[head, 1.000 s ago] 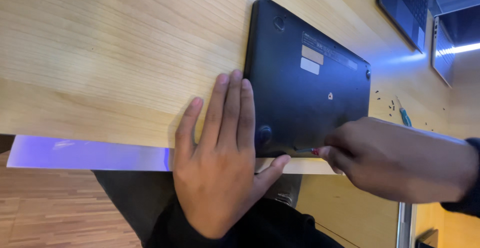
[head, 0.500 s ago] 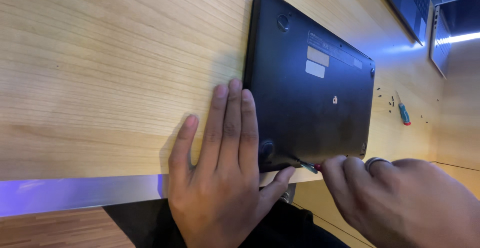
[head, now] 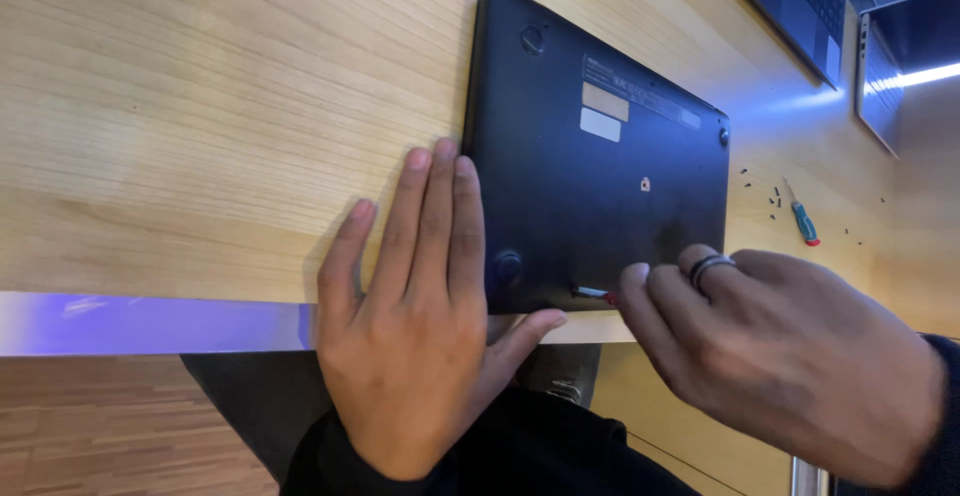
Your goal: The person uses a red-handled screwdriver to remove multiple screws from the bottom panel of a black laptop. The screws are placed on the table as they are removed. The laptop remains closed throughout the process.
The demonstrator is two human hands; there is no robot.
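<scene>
Fingers of our left hand are lying flat and spread, pressing the black laptop lying bottom-up at the desk edge. At 3 o'clock, our right hand is pinching a small screwdriver, tip touching the laptop's near edge.

Dark band ring on rt finger, black sleeves.

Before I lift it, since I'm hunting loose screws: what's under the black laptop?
The black laptop lies upside down, flat on the wooden table. Anything beneath it is covered. The left hand braces its near edge.
</scene>
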